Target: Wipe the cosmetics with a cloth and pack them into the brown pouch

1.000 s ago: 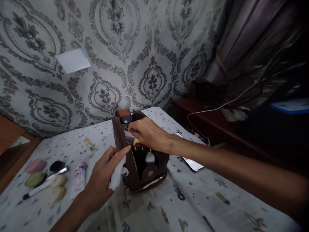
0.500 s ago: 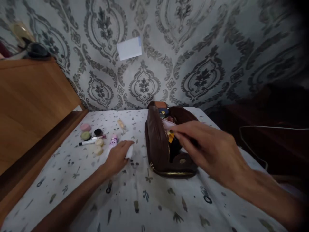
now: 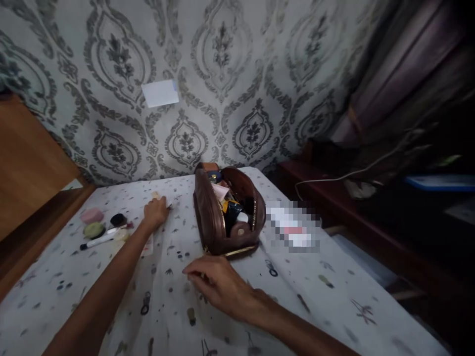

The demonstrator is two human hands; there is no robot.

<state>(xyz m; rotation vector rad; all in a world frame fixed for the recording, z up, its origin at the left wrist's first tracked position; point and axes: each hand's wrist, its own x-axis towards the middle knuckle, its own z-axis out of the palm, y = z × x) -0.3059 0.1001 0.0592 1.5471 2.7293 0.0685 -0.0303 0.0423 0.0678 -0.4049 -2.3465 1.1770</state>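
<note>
A brown zip bag [image 3: 211,217] stands open on the patterned cloth, with a black and yellow packet [image 3: 232,210] and other small items inside. My left hand [image 3: 156,212] is closed at the left of the bag, beside a small beige item [image 3: 155,195]; whatever its fingers grip is hidden. In front of the bag, my right hand [image 3: 218,284] hovers over the cloth with thumb and fingertips close together, and I cannot make out anything between them.
At the left lie a pink item [image 3: 91,215], a green round item [image 3: 94,230], a black round item [image 3: 118,219] and a white pen-like item [image 3: 98,241]. A wooden panel [image 3: 33,158] borders the left side. A blurred-out object [image 3: 293,227] lies right of the bag.
My right hand has left the bag's opening and moved to the front of it. My left hand has moved away toward the small beige item. The view has turned right.
</note>
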